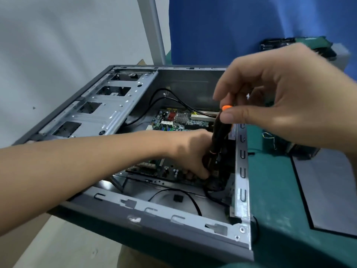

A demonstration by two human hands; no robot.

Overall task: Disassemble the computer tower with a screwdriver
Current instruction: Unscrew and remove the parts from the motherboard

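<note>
The computer tower lies on its side on a green table, and its inside is open to the view. Its walls are grey metal with small slots along the rim. In the left part of the case there is a silver drive cage with four rectangular openings. More to the middle, the green motherboard lies flat on the bottom of the case, and thin black cables run over it from the far wall.

The left hand reaches from the left into the case, above the motherboard. Its fingers are curled together around the low end of the screwdriver, close to the board. The tip of the tool is hidden behind this hand. The screwdriver stands almost upright, a little tilted, in the right part of the tower near the right wall. Its handle is black with an orange cap on top.

The right hand comes from the right, above the case. Its thumb and first fingers pinch the top of the handle, just under the orange cap; the other fingers are loosely bent. At the far right a grey panel lies flat on the table, apart from the tower.
</note>
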